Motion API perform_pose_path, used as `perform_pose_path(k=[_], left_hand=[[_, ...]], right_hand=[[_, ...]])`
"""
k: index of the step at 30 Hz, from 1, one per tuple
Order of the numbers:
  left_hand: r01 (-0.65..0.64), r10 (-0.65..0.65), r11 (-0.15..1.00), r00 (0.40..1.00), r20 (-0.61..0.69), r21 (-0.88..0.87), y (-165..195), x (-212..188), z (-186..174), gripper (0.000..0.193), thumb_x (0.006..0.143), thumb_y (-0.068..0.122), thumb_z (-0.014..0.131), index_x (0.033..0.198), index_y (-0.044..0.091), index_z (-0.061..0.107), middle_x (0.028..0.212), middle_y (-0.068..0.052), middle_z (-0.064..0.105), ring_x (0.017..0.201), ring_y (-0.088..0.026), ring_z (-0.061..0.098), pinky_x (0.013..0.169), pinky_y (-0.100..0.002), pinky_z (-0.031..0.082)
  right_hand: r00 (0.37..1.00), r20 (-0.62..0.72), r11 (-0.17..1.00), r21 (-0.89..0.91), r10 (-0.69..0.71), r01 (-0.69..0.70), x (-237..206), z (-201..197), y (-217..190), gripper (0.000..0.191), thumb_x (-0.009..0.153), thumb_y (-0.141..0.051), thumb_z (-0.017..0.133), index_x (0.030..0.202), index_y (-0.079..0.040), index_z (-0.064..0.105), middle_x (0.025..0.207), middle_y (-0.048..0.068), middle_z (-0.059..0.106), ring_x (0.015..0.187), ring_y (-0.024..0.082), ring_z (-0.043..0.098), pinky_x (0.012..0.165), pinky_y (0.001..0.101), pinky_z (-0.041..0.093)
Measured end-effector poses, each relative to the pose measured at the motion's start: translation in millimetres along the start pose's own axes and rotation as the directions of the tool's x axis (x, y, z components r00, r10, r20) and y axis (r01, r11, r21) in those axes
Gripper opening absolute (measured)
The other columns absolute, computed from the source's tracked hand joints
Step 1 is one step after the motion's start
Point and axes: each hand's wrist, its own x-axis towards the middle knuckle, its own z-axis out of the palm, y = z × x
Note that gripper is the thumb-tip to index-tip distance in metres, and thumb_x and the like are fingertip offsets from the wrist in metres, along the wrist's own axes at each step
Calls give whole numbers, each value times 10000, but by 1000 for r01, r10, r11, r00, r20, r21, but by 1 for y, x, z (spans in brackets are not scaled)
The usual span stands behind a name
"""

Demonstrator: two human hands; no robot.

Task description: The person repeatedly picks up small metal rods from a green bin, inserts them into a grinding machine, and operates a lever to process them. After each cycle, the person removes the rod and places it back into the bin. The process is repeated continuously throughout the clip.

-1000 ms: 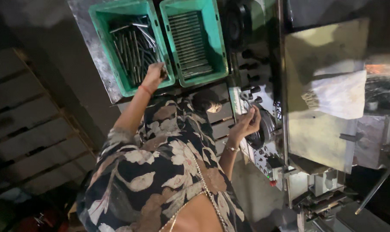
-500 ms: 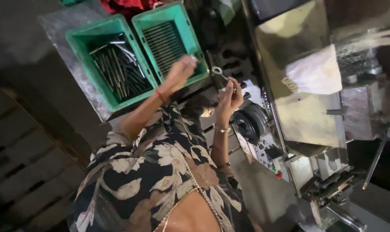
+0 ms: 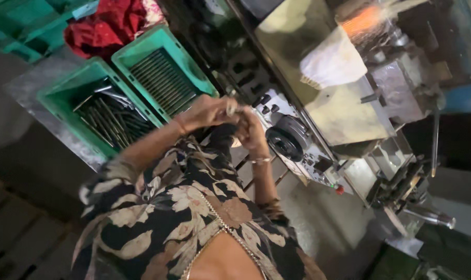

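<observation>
My left hand and my right hand meet in front of the grey machine's control panel. Their fingers are closed together around a short shiny metal rod, mostly hidden and blurred. Just left of my left hand stand two green plastic bins. One green bin holds several loose dark metal rods. The other green bin holds rods laid in a neat row. My patterned sleeves and bangles show on both arms.
A black round knob sits on the panel right of my hands. A white cloth lies on the machine's metal cover. Red cloth is bunched behind the bins. A lever handle sticks out at the lower right.
My left hand left the green bins and moved right to join my right hand. My right hand came slightly away from the machine. The camera view swung, shifting the bins leftward.
</observation>
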Motion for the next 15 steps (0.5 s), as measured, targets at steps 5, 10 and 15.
perform_pose_path(k=[5,10,15], left_hand=[[-245,174,930,950,259,274,2,14,-24,366,880,373,857,1106,154,671,704,-53,652,550,-260,634,469,-376,453],[279,-281,883,958,51,-378,1,37,-2,263,1020,284,821,1032,99,635,850,-37,624,671,-110,591,583,-302,457],[823,-724,23,405,558,-568,6,46,-2,223,910,233,784,933,98,608,593,45,471,416,-56,370,370,-244,223]], right_hand=[[968,-143,976,-46,205,-213,-3,-8,-12,338,1060,-412,552,870,-139,611,546,-81,410,401,68,314,375,238,253],[943,-24,767,-589,-333,255,-6,10,-27,354,1143,-369,546,929,-90,579,691,-62,474,563,81,399,505,277,325],[674,492,-221,-865,-551,451,-13,9,-36,166,1068,-203,581,1068,-40,612,734,116,610,621,267,617,584,366,472]])
